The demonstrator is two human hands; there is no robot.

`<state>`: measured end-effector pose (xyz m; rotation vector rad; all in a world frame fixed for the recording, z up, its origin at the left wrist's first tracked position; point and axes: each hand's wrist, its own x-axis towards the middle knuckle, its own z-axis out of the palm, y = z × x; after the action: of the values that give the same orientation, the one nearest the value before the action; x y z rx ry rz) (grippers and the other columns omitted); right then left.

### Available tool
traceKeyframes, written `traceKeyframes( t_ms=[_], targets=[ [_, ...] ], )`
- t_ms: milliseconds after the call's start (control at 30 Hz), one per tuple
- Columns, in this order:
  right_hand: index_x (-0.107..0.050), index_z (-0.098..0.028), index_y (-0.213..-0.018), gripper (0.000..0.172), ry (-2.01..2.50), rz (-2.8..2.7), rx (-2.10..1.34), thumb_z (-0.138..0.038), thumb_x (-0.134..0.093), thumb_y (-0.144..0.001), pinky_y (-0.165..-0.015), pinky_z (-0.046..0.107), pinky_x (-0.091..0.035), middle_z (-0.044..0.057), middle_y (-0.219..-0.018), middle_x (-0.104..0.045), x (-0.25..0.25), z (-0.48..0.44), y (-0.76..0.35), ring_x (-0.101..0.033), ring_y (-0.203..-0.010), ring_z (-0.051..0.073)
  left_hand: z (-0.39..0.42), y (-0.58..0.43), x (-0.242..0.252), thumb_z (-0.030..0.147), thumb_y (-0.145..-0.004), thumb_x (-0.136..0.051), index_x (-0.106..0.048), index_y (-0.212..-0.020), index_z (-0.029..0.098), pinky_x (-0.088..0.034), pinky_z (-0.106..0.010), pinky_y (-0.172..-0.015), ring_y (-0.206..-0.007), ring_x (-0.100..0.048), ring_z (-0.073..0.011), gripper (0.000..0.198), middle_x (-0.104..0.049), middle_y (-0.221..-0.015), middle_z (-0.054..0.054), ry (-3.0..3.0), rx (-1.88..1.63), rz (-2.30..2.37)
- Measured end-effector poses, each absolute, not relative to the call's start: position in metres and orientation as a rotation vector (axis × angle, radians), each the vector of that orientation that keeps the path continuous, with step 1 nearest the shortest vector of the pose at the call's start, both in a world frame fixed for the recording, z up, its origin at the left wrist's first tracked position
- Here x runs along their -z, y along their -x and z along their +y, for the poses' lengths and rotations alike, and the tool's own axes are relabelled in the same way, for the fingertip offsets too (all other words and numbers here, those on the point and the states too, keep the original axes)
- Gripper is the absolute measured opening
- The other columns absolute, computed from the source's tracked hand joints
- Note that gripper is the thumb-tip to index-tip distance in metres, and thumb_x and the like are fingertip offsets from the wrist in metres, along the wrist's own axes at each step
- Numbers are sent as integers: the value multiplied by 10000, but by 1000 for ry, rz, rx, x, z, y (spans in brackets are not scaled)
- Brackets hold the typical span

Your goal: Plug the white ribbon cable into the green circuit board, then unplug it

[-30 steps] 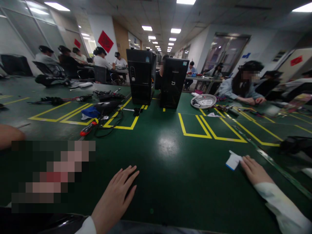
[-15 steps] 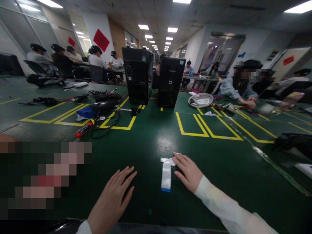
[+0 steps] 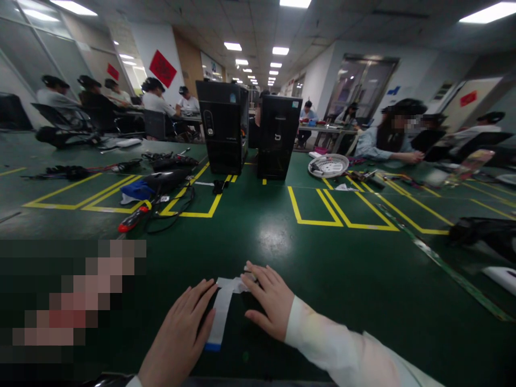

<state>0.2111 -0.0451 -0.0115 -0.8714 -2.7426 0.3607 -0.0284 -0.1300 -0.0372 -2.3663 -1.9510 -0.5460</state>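
Note:
A white flat ribbon cable [image 3: 222,318] with a blue end lies on the green table in front of me, bent across at its far end. My right hand [image 3: 271,301] rests palm down, fingers stretched out, its fingertips on the right part of the cable's bent end. Along the cable's left edge lies my left hand [image 3: 183,322], also flat with straight fingers. Its fingertips reach the cable's far left corner; I cannot tell whether they press on it. The fingertips of the right hand partly hide the cable's right tip.
Two black computer towers [image 3: 224,129] stand at the back. A red-handled screwdriver [image 3: 133,217] lies left, near black cables and a blue cloth-like item [image 3: 137,191]. A white basket [image 3: 328,165] and a long green strip [image 3: 435,258] are to the right. A co-worker [image 3: 391,134] sits behind.
The ribbon cable has slid left and a little toward me, with my right hand moving along. It now lies beside my left hand, which has shifted slightly left. The view has shifted slightly.

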Motion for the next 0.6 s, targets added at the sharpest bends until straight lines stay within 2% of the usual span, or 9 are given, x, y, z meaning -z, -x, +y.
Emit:
traceKeyframes(
  t_ms=[100,200,333,433,600],
  targets=[
    [-306,-222,-1456,638,913,-2688,-175,-527,-392,-902,-1120,532,-200,108,-1540,-202,16,-18,-233,-221,-1394,276,-131,27,31,388,-934,-406,-463,-1350,272,-379,-492,-1061,-1279,-461,-256,436,-485,-1406,-47,2374,526,-1977],
    [-397,-180,-1406,568,1131,-2515,22,-479,-346,-926,-1103,535,-233,138,-1482,-321,21,28,-280,-272,-1371,278,-132,27,30,405,-934,-402,-456,-1360,276,-408,-506,-1034,-1285,-454,-273,448,-476,-1415,-51,2365,488,-2023],
    [-486,-109,-1326,549,1665,-2165,249,-438,-336,-913,-1052,508,-321,199,-1417,-393,25,86,-385,-373,-1296,317,-133,29,34,419,-928,-414,-421,-1387,289,-428,-515,-1013,-1296,-438,-288,477,-458,-1432,-47,2353,479,-2042],
    [-447,-69,-1359,566,2281,-1839,359,-407,-318,-924,-1091,378,-268,191,-1441,-358,24,97,-469,-323,-1333,278,-133,30,36,419,-927,-413,-415,-1392,285,-437,-520,-1000,-1293,-440,-296,484,-461,-1429,-53,2344,478,-2046],
    [-468,99,-1270,664,2612,-1402,410,-414,-239,-916,-972,509,-339,357,-1290,-414,24,72,-554,-382,-1239,443,-133,33,39,426,-922,-418,-435,-1381,286,-468,-521,-964,-1289,-441,-312,480,-458,-1431,-62,2351,436,-2077]
  ],
)
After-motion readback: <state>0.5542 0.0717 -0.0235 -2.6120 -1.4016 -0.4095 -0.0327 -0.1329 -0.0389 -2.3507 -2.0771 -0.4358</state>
